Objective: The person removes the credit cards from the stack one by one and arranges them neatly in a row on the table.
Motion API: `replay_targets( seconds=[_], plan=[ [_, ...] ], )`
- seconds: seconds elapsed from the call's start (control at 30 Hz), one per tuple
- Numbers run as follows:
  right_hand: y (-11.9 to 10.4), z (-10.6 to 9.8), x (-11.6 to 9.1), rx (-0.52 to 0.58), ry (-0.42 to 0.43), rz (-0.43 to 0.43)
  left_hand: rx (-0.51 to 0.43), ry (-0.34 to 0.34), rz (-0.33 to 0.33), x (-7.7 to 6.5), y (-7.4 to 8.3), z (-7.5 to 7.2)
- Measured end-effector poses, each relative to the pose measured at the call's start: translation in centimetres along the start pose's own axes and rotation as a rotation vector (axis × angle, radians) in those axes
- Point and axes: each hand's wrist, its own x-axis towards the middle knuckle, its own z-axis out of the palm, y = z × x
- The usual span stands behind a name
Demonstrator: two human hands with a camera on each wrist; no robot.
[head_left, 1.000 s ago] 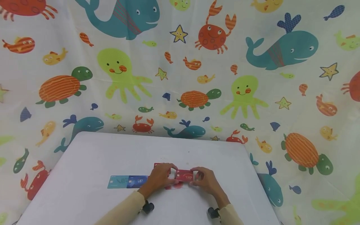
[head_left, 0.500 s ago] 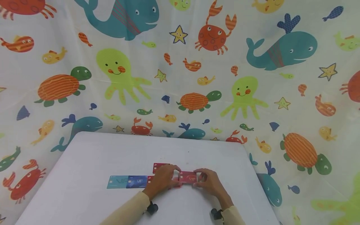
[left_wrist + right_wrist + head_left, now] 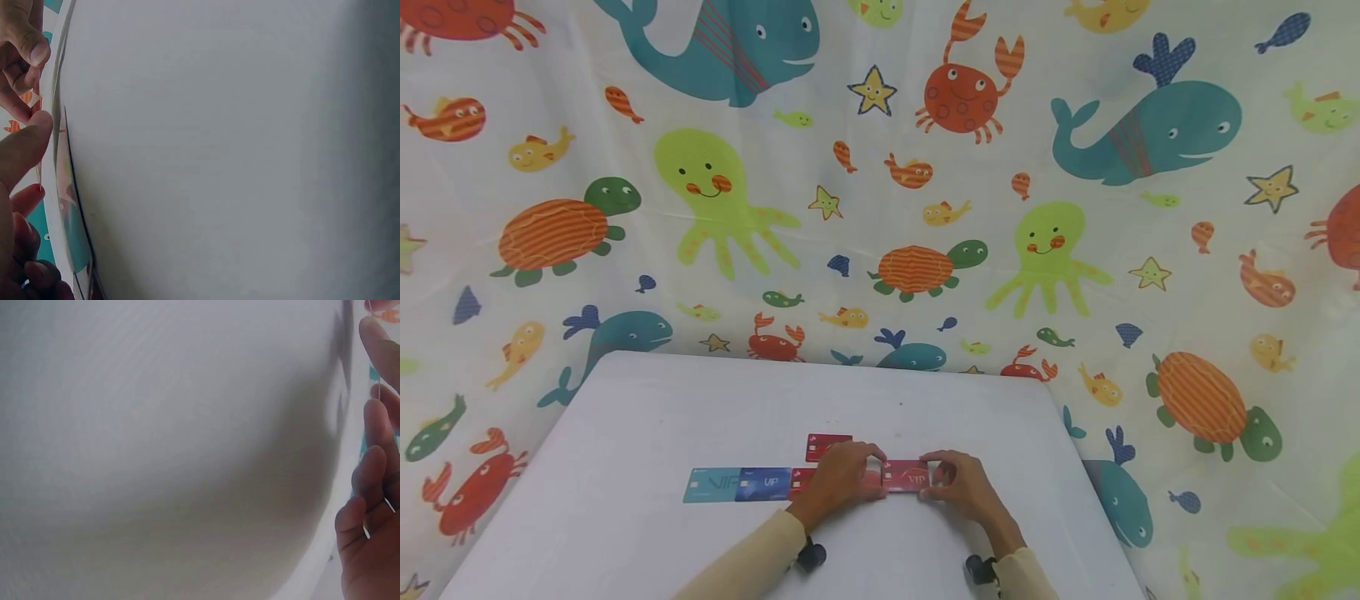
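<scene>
Both my hands hold a red VIP card [image 3: 907,476] by its short ends, just above the white table. Thumb and index finger of my left hand [image 3: 838,477] pinch its left end; my right hand [image 3: 964,487] grips its right end the same way. In the left wrist view the card shows as a thin edge between the fingers. To the left lies a row: a teal VIP card [image 3: 711,485], a blue VIP card [image 3: 763,484] and a red card [image 3: 801,481]. My left hand partly covers the row's right part, where a pinkish card [image 3: 871,477] shows between its fingers.
Another red card [image 3: 826,446] lies behind the row, partly hidden by my left hand. The white table [image 3: 715,417] ends at a curtain [image 3: 820,250] printed with sea animals. A dark wrist camera [image 3: 812,554] sits at my left sleeve, another [image 3: 980,570] at the right.
Both hands have carried the red VIP card a little to the right and towards me. More of the red cards behind and left of my left hand now shows.
</scene>
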Motion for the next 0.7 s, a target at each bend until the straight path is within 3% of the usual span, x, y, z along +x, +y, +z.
replay_targets(
  seconds=[0.2, 0.7],
  plan=[
    [0.3, 0.0, 0.0, -0.006, -0.012, 0.011, 0.025, 0.007, 0.025, -0.1, 0.3, 0.2],
    [1.0, -0.2, -0.7, -0.011, -0.023, 0.019, 0.064, 0.000, 0.004, -0.7, 1.6, 0.5]
  ],
)
